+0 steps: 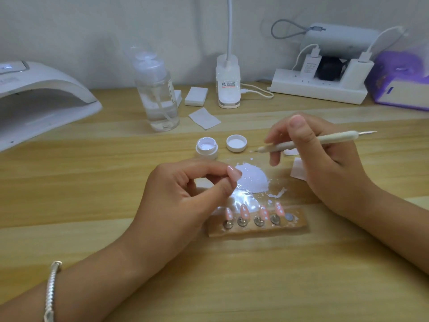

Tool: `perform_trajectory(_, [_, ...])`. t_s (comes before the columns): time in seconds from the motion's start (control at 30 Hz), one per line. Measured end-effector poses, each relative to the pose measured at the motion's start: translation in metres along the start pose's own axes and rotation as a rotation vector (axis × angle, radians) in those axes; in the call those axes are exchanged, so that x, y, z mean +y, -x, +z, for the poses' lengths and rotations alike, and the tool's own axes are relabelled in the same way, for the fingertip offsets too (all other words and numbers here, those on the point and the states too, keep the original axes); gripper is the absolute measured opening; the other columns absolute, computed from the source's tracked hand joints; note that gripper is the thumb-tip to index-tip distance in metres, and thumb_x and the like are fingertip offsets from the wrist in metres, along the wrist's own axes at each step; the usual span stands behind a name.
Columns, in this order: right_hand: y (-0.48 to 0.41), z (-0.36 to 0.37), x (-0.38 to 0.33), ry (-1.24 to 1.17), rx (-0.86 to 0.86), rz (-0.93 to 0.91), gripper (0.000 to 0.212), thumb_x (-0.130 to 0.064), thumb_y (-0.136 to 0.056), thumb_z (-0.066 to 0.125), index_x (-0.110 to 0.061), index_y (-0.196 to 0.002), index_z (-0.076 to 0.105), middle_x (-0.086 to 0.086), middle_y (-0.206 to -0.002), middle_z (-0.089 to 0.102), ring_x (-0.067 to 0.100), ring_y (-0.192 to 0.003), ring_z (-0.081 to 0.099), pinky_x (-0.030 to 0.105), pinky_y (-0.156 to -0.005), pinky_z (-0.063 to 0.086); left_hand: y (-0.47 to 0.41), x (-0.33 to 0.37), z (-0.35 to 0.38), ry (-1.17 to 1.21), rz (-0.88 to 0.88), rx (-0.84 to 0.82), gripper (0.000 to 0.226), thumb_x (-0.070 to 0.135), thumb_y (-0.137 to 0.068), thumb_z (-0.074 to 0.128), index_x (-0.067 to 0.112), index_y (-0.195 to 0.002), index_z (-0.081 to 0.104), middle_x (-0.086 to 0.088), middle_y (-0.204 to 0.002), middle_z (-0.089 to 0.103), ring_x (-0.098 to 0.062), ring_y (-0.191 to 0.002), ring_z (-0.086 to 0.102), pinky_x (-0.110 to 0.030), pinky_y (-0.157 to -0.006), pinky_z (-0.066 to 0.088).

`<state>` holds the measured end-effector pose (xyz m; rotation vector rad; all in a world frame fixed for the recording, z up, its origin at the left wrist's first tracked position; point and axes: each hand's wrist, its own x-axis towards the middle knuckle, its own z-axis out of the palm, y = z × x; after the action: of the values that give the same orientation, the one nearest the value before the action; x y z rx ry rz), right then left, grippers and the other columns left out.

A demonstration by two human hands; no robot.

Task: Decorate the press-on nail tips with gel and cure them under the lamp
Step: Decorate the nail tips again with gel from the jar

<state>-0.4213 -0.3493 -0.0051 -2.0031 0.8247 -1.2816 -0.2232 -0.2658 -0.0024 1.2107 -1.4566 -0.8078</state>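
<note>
My left hand [183, 194] pinches a pink nail tip [234, 171] between thumb and forefinger, just above a white gel smear [254, 180] on a clear palette sheet. My right hand [325, 159] holds a cream dotting pen [308, 141], its fine tip pointing left near the smear. Several pink nail tips with white dots [245, 211] stand on metal pegs on a clear holder strip [257, 230] in front of me. An open gel pot [207, 147] and its lid [236, 142] sit behind the palette. The white curing lamp [39, 98] stands at the far left.
A clear pump bottle [159, 94], white wipe pads [196, 96], a loose wipe [204, 118] and a clip lamp base [228, 84] stand behind. A power strip with chargers [320, 86] and a purple tissue box [401, 82] fill the back right. More wipes [298, 171] lie under my right hand.
</note>
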Motion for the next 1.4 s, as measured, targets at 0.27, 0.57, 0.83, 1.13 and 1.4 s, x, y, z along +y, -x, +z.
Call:
perform_trajectory(0.27, [0.002, 0.007, -0.033, -0.184, 0.052, -0.020, 0.024, -0.030, -0.094, 0.062, -0.019, -0.073, 0.061, 0.002, -0.057, 0.057, 0.020, -0.050, 0.051, 0.028, -0.048, 0.040, 0.001, -0.001, 0.001, 0.016, 0.033, -0.007, 0.007, 0.022, -0.080, 0.075, 0.018, -0.075, 0.078, -0.008, -0.080, 0.071, 0.002, -0.047, 0.050, -0.003, -0.050, 0.040])
perform_trajectory(0.57, [0.011, 0.020, -0.050, -0.314, -0.001, 0.048, 0.025, -0.024, -0.085, 0.071, -0.014, -0.066, 0.059, 0.004, -0.052, 0.062, 0.019, -0.042, 0.058, 0.027, -0.043, 0.045, 0.001, -0.003, -0.001, -0.080, 0.144, -0.046, 0.007, 0.020, -0.083, 0.075, 0.018, -0.088, 0.080, 0.002, -0.087, 0.077, -0.014, -0.085, 0.070, -0.024, -0.078, 0.052])
perform_trajectory(0.83, [0.012, 0.024, -0.053, -0.300, 0.003, 0.083, 0.030, -0.021, -0.091, 0.063, -0.012, -0.064, 0.054, 0.009, -0.052, 0.064, 0.023, -0.040, 0.059, 0.025, -0.044, 0.045, 0.002, 0.000, 0.002, -0.174, 0.251, -0.058, 0.007, 0.021, -0.085, 0.073, 0.020, -0.085, 0.080, 0.017, -0.087, 0.076, -0.009, -0.088, 0.070, -0.049, -0.085, 0.048])
perform_trajectory(1.13, [0.011, 0.026, -0.054, -0.293, -0.002, 0.084, 0.030, -0.019, -0.090, 0.062, -0.008, -0.063, 0.054, 0.005, -0.051, 0.063, 0.018, -0.041, 0.059, 0.021, -0.046, 0.046, 0.002, 0.000, 0.003, -0.185, 0.229, -0.048, 0.008, 0.025, -0.085, 0.073, 0.023, -0.085, 0.080, 0.019, -0.089, 0.075, -0.011, -0.091, 0.070, -0.056, -0.091, 0.043])
perform_trajectory(1.4, [0.012, 0.026, -0.053, -0.288, -0.002, 0.098, 0.032, -0.017, -0.091, 0.062, -0.004, -0.063, 0.052, 0.008, -0.051, 0.063, 0.019, -0.041, 0.058, 0.023, -0.044, 0.045, 0.001, 0.000, 0.003, -0.190, 0.230, -0.051, 0.007, 0.023, -0.086, 0.073, 0.022, -0.084, 0.080, 0.018, -0.087, 0.076, -0.009, -0.088, 0.070, -0.054, -0.090, 0.045])
